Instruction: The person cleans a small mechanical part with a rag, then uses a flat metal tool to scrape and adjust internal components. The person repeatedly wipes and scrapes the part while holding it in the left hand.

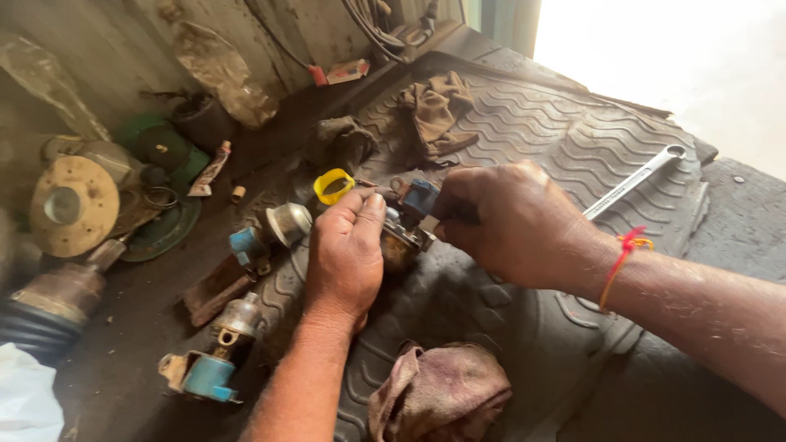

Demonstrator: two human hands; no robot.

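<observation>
gripping a small metal valve part [403,233] with a blue block on top, the left hand [345,254] has its fingers clamped round it from the near side, on the ribbed rubber mat [532,131]. the right hand [508,221] — fingers closed on the part's far side (what they pinch is hidden) — meets it there. a wrench [634,180] lies beyond the part, a rag [438,393] nearer than it, and a similar blue-ended part [209,360] sits off the mat's left edge.

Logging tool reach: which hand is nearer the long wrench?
Right. The right hand lies just beside the wrench, covering its near end; the left hand is farther off, across the small metal part.
</observation>
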